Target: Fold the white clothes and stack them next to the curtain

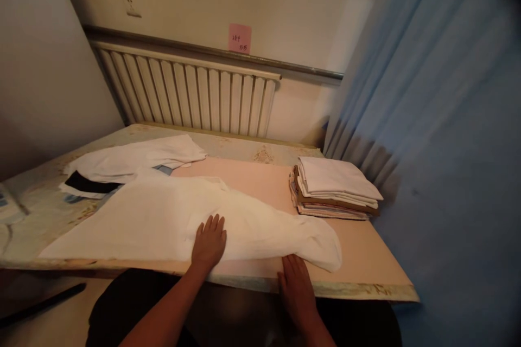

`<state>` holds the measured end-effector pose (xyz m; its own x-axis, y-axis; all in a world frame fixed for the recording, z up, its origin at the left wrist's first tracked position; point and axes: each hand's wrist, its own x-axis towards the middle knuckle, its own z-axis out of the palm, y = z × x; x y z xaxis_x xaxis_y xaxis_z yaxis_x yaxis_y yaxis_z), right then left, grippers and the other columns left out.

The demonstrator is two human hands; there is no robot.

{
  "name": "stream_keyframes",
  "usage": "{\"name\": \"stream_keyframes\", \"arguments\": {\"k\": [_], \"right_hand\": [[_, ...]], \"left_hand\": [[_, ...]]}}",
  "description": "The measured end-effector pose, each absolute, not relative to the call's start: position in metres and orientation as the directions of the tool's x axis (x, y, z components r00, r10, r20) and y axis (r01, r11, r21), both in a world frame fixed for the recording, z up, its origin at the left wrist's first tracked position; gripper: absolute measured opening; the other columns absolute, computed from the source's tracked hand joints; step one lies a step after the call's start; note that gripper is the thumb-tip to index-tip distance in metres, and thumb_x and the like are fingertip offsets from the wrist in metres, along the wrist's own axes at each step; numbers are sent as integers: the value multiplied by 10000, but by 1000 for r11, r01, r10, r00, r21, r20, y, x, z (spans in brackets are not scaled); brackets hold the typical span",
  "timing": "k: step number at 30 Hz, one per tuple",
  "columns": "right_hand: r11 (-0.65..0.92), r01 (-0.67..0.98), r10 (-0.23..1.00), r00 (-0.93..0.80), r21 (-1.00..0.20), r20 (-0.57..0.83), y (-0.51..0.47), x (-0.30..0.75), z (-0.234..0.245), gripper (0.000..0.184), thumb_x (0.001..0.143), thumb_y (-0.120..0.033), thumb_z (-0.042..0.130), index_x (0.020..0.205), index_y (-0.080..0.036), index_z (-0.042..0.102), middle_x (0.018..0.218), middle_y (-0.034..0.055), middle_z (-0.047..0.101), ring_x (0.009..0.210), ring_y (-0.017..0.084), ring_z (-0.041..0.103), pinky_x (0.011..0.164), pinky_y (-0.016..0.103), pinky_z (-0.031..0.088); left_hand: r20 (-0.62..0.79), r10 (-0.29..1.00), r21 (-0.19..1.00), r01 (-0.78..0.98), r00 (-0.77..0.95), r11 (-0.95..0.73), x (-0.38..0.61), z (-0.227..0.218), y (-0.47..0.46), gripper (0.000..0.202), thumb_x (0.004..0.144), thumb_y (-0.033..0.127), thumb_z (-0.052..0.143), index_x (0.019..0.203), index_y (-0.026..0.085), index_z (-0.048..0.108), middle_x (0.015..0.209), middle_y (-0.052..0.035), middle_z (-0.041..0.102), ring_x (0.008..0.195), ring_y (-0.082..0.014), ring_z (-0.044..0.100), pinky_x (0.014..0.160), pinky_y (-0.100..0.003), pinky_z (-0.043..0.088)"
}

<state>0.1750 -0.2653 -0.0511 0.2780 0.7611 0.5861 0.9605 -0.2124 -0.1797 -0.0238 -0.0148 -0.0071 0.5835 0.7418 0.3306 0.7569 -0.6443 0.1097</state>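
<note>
A white garment [154,217] lies spread across the table, wide at the left and narrowing into a bunched, rounded end at the right. My left hand [209,241] rests flat on its middle, fingers stretched out. At the garment's near edge is my right hand [298,284], its fingers extended and touching the cloth, the thumb apart. The fingertips there are partly covered by the fabric. Under the garment a pale pink sheet [366,255] covers part of the table.
Folded cloths form a stack [337,187] at the right, beside a blue curtain [448,173]. More white clothing [138,157], with black and blue pieces, lies at the back left. A radiator [191,92] stands behind the table; a pink note [240,38] is on the wall.
</note>
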Motion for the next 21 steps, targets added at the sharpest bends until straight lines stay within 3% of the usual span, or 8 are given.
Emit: {"name": "stream_keyframes", "arguments": {"k": [8, 21], "right_hand": [[-252, 950, 857, 308, -186, 413, -246, 177, -17, 391, 856, -308, 562, 1228, -189, 573, 1236, 124, 619, 1163, 321, 540, 1011, 478, 404], [-199, 940, 729, 332, -278, 598, -252, 177, -36, 340, 926, -188, 394, 1210, -205, 581, 1200, 91, 631, 1140, 240, 547, 1003, 443, 424]], "left_hand": [[338, 744, 164, 743, 576, -649, -26, -3, -19, 479, 925, 274, 362, 1374, 170, 490, 1477, -116, 435, 1399, -287, 322, 1139, -508, 218], [341, 746, 163, 746, 572, -646, -26, -2, -20, 476, 921, 264, 368, 1365, 160, 502, 1468, -120, 447, 1395, -287, 331, 1136, -498, 220]]}}
